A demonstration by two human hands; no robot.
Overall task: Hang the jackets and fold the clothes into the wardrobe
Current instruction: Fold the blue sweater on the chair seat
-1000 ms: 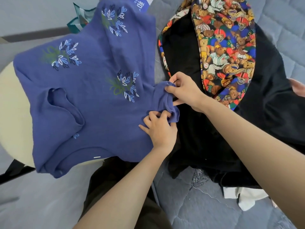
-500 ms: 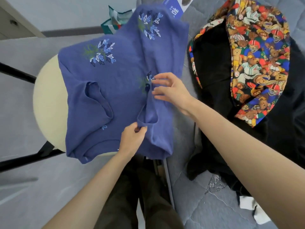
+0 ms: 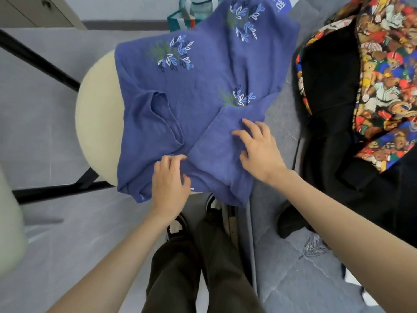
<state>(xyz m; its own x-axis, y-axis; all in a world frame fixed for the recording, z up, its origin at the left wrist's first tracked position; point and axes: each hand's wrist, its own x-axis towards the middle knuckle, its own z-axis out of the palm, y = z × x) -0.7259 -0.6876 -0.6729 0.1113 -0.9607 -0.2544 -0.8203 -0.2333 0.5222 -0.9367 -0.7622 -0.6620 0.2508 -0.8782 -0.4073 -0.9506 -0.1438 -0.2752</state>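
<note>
A blue shirt with embroidered leaf sprigs lies spread over a round cream stool. Its right sleeve is folded inward across the body. My left hand rests flat on the shirt's near edge, fingers apart. On the folded sleeve lies my right hand, pressing with spread fingers. A black jacket with a teddy-bear print lining lies on the grey quilted bed to the right.
The stool has black metal legs on a pale grey floor. A teal bag stands behind the stool. The grey quilted bed fills the right side; a white cloth shows at its lower right. My dark trousers and shoes are below.
Both hands held the sleeve up pinched; they have since laid it over the shirt's body, let go, and now rest flat on the cloth. The view has shifted right.
</note>
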